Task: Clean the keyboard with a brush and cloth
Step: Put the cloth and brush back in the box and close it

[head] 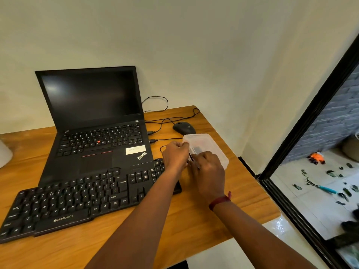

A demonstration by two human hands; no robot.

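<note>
Both hands are at the clear plastic box (210,146) on my feed. The left hand (175,154) pinches its near left corner. The right hand (208,172) has its fingers curled round a thin dark stick (191,157) at the box's near edge; I cannot tell what the stick is. The wooden worktop (242,191) carries everything. The black laptop (93,117) stands open, its screen dark. The black keyboard (77,199) lies against the laptop's front edge, its right end under my left forearm. The box sits right of the keyboard, and a black mouse (184,128) is just behind it.
</note>
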